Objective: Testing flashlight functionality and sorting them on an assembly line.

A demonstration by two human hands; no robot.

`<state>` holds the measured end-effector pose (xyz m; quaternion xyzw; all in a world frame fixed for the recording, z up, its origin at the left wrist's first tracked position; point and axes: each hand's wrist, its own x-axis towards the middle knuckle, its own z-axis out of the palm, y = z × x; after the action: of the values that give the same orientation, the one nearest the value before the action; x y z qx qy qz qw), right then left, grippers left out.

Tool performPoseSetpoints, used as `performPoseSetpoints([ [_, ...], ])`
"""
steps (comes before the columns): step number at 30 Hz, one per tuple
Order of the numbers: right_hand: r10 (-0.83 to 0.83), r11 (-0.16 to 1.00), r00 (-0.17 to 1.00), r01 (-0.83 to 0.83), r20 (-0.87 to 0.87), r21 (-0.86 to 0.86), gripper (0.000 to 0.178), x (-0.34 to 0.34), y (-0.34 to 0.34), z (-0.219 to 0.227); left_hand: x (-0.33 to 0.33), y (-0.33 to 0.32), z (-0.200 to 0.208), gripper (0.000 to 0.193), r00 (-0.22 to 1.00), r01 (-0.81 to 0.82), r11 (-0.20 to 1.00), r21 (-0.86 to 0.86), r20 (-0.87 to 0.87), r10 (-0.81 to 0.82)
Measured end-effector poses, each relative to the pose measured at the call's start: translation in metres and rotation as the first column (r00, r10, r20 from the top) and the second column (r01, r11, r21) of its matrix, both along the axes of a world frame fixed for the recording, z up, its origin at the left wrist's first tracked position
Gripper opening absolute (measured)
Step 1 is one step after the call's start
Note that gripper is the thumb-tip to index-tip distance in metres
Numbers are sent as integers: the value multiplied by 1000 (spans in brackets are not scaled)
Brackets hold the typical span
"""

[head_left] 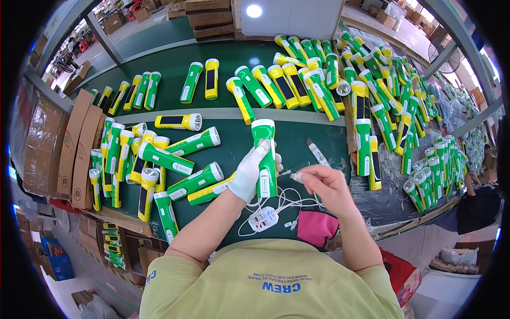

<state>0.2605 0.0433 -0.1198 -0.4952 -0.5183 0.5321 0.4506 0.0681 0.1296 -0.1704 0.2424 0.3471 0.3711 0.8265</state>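
My left hand (247, 173), in a white glove, is wrapped around a green and white flashlight (264, 175). The flashlight stands nearly upright in the picture, its white head pointing away from me. Close to its right side, my bare right hand (328, 186) pinches a small white cable plug (296, 177). The plug is apart from the flashlight's body. Below the hands, a white charger block (263, 218) lies on the green table with white cables coiled around it. A pink and black cloth pouch (317, 227) sits below my right hand.
Green and yellow flashlights (194, 181) lie in a cluster on the left, with more in a row (211, 80) along the back. A large heap (396, 95) fills the right side. A utility knife (319, 153) rests near my right hand. Cardboard sheets (74, 143) stand at the left edge.
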Motion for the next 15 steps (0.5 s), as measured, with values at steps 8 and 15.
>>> performPoseSetpoints([
  [8,-409,683,534,-359,740,636,13,-37,26,-3,16,-4,4,29,980,-63,950,307,-163,118],
  [15,121,815,894,-338,432,471,14,-30,2,-21,11,-12,35,35,996,55,831,554,-83,-10],
])
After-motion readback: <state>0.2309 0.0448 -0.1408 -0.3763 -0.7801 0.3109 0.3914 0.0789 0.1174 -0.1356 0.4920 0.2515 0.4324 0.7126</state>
